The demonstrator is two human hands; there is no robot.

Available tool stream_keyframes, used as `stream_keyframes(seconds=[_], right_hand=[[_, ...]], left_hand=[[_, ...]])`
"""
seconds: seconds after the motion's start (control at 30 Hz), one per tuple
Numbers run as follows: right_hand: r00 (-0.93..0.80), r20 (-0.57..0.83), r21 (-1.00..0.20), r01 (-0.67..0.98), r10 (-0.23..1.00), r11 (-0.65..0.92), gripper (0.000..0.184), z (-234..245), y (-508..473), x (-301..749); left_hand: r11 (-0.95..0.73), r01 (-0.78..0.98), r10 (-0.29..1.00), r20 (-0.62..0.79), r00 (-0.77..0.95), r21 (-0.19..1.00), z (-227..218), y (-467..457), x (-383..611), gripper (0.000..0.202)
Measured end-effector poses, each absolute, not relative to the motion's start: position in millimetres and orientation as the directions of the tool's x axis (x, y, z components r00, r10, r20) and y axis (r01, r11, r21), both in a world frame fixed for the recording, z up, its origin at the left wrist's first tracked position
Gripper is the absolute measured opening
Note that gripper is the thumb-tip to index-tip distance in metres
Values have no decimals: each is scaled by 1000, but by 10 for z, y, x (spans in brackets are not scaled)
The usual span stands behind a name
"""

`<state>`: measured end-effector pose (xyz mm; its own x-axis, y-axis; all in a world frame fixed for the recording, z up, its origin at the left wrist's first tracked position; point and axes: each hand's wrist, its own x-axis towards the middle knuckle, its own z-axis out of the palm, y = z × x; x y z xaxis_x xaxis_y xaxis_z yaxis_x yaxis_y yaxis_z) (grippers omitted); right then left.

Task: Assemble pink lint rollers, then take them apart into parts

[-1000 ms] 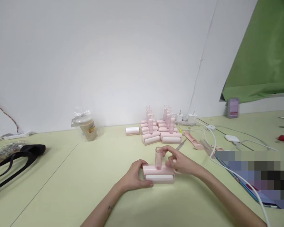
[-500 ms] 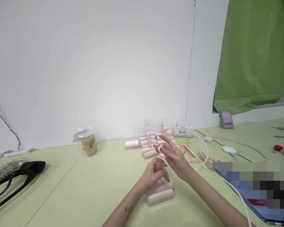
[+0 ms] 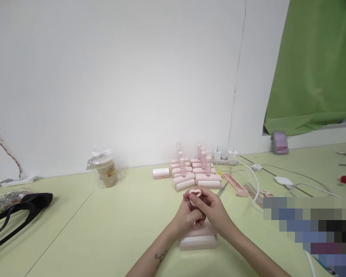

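Right in front of me a pink lint roller [image 3: 198, 243] with a white roll rests on the table, its handle upright. My left hand [image 3: 184, 220] is wrapped round that handle, which is mostly hidden by the fingers. At the handle's top, a pale pink heart-shaped ring [image 3: 195, 192] is pinched between the thumb and fingers of my right hand [image 3: 215, 209]. Both hands touch each other there. Just beyond them, several similar pink lint rollers [image 3: 208, 181] stand in two rows with clear handles pointing up.
A white roll [image 3: 161, 173] lies left of the rows. To the right are a pink trough-shaped part [image 3: 235, 185], a blade-like tool [image 3: 222, 189], white cables and a power strip [image 3: 225, 162]. A bagged cup [image 3: 107, 173] and a black strap [image 3: 31, 207] are on the left.
My right hand has come down and inward, bringing the heart-shaped ring onto the top of the handle. My left hand stays round the handle. The view has shifted slightly.
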<state>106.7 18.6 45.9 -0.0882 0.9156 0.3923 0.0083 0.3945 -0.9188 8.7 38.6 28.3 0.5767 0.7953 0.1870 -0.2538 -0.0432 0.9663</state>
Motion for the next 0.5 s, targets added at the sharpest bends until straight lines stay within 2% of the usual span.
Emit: stream_keyframes(seconds=[0.1,0.2,0.37,0.43,0.5], right_hand=[[-85,393,-918,11,915,396,26,460,185,1065],[-140,391,-911,87,910,404,26,453,189,1091],[-154,348,-922,126,925,367,33,389,191,1079],[-146,321,-933,123,936,339,36,376,187,1051],[-117,358,-919,134,926,372,34,383,183,1023]], left_hand=[[-14,-277,787,182,590,961,270,397,82,16],[17,-299,758,182,626,954,278,421,33,26],[71,-335,737,177,652,940,256,443,-6,64],[69,-370,788,177,589,926,229,413,54,64],[62,-400,849,162,502,914,204,367,142,59]])
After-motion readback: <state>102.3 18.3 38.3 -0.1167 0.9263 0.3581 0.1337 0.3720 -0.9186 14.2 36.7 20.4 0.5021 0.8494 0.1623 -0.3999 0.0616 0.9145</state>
